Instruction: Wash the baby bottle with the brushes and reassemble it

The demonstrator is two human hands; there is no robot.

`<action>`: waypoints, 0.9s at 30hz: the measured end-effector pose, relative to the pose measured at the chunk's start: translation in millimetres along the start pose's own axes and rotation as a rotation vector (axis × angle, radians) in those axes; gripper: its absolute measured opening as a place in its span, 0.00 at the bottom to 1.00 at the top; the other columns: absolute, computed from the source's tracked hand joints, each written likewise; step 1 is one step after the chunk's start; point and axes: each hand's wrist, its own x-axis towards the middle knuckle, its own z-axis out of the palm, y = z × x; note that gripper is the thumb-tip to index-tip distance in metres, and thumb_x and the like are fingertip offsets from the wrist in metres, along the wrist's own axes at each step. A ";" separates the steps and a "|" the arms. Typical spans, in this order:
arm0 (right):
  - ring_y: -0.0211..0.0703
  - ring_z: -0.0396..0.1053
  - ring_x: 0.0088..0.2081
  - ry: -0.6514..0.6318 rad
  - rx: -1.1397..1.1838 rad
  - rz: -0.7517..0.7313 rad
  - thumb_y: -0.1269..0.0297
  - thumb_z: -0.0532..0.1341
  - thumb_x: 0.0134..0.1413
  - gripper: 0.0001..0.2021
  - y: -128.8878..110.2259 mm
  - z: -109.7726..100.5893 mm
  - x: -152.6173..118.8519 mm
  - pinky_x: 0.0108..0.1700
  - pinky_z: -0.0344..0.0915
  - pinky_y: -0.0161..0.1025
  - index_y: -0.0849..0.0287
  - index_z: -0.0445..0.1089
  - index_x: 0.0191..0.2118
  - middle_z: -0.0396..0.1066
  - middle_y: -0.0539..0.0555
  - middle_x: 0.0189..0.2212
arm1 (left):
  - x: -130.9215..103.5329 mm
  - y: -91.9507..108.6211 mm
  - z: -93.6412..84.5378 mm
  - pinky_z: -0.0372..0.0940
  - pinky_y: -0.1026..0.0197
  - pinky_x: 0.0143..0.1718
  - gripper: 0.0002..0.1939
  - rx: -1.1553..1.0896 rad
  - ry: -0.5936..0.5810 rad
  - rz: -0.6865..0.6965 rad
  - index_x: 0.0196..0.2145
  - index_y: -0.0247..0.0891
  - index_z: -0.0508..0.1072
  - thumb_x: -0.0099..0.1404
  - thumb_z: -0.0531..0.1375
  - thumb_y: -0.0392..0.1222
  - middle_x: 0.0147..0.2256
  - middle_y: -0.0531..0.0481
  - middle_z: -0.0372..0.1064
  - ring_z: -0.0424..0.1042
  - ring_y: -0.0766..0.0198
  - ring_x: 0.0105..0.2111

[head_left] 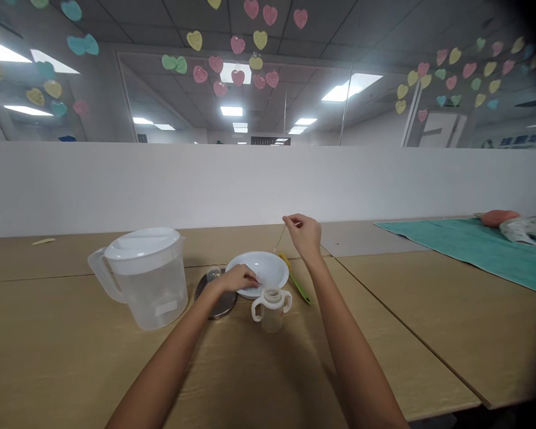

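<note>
The right hand (302,233) is raised behind the bowl, thumb and fingertips pinched on a thin strand (281,236) that slants down toward the bowl's far edge. The left hand (241,277) reaches over the near left side of the white bowl (261,261), fingers curled down; whether it grips anything I cannot tell. The two-handled cup (272,320) stands upright, uncovered, just in front of the bowl. A round tray (224,305) lies left of it, partly behind the left forearm; a green-handled brush (301,289) lies right, and a lidded pitcher (150,292) stands farther left on the table (232,381).
</note>
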 end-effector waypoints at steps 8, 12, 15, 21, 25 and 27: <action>0.34 0.68 0.23 -0.282 -0.016 0.376 0.61 0.53 0.51 0.13 44.4 28.7 -7.9 0.22 0.60 0.30 0.63 0.71 0.32 0.73 0.54 0.27 | -4.0 -0.9 -27.3 0.63 0.64 0.35 0.19 -0.653 0.239 -0.090 0.39 0.33 0.75 0.54 0.60 0.49 0.34 0.45 0.73 0.69 0.65 0.32; 0.38 0.69 0.25 -0.353 -0.109 0.391 0.66 0.55 0.48 0.09 55.9 35.2 -18.7 0.26 0.62 0.32 0.65 0.71 0.27 0.72 0.55 0.24 | -12.3 19.3 -43.6 0.64 0.61 0.35 0.20 -0.724 0.378 -0.102 0.39 0.31 0.74 0.52 0.62 0.49 0.40 0.42 0.72 0.70 0.63 0.34; 0.46 0.71 0.32 -0.409 -0.185 0.380 0.67 0.60 0.43 0.06 53.9 35.4 -20.0 0.33 0.63 0.36 0.66 0.71 0.25 0.72 0.59 0.26 | -20.2 42.6 -54.9 0.65 0.61 0.36 0.19 -0.693 0.443 -0.065 0.38 0.32 0.74 0.53 0.62 0.49 0.41 0.42 0.71 0.70 0.63 0.35; 0.47 0.65 0.47 -0.480 -0.064 0.155 0.52 0.54 0.54 0.21 -8.9 3.6 -11.9 0.46 0.60 0.39 0.64 0.66 0.46 0.67 0.62 0.46 | -28.6 82.9 -60.9 0.67 0.62 0.32 0.19 -0.719 0.476 0.047 0.40 0.32 0.72 0.55 0.60 0.49 0.34 0.45 0.72 0.69 0.65 0.30; 0.40 0.68 0.35 -0.791 0.256 -0.008 0.48 0.45 0.59 0.23 -71.0 -37.1 -25.1 0.33 0.62 0.34 0.59 0.66 0.45 0.70 0.55 0.37 | -31.0 98.3 -57.1 0.67 0.63 0.31 0.15 -0.713 0.416 0.132 0.40 0.33 0.73 0.57 0.58 0.45 0.34 0.46 0.72 0.70 0.65 0.30; 0.38 0.66 0.33 -0.761 0.122 -0.104 0.51 0.53 0.54 0.17 -91.3 -50.9 -35.0 0.32 0.59 0.34 0.58 0.67 0.43 0.70 0.52 0.34 | -30.7 100.2 -54.3 0.66 0.64 0.31 0.12 -0.688 0.394 0.165 0.39 0.34 0.73 0.58 0.57 0.41 0.33 0.48 0.72 0.69 0.66 0.30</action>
